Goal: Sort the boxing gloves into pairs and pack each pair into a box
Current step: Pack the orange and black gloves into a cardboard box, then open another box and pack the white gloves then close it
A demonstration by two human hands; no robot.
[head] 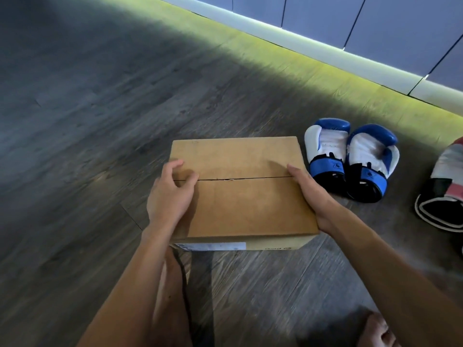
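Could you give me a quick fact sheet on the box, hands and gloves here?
box: cardboard, flaps closed, on wooden floor
left hand: on box top by the seam, fingers bent
right hand: straight fingers along the box's right edge
blue-and-white gloves: two, side by side, right of box, not packed
red-and-white glove: cut off at picture's right edge

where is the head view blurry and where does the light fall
Head view: the grey wood-grain floor smears with motion blur toward the left and bottom; the brown cardboard box and the blue and white boxing gloves are fairly sharp; a bright yellow-green band of light runs along the white skirting board, the rest in dim shadow.
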